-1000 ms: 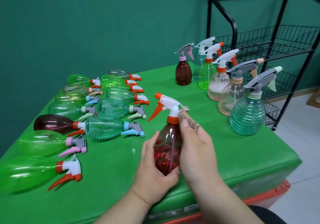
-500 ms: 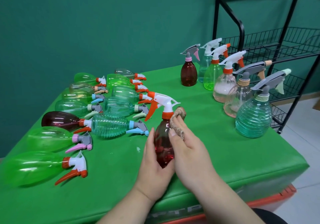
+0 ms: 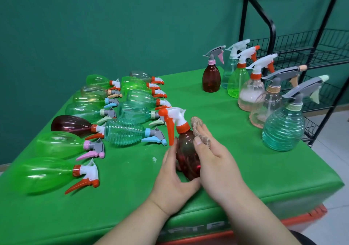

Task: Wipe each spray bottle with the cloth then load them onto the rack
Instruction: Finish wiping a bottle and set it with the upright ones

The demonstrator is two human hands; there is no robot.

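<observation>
Near the front edge of the green table (image 3: 132, 197), a red spray bottle (image 3: 186, 150) is held tilted, its base cupped in the curled fingers of the left hand (image 3: 173, 184). A brown cloth (image 3: 198, 129) is pinched by the right hand (image 3: 217, 163) and pressed against the bottle's shoulder.

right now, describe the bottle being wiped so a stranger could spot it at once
Start at the green table, lying bottles on its left and standing bottles on its right. Near the front edge between them, the left hand holds a reddish-brown bottle while the right hand presses a cloth against its shoulder. It alone is in hand, with a white sprayer and orange trigger.
</observation>
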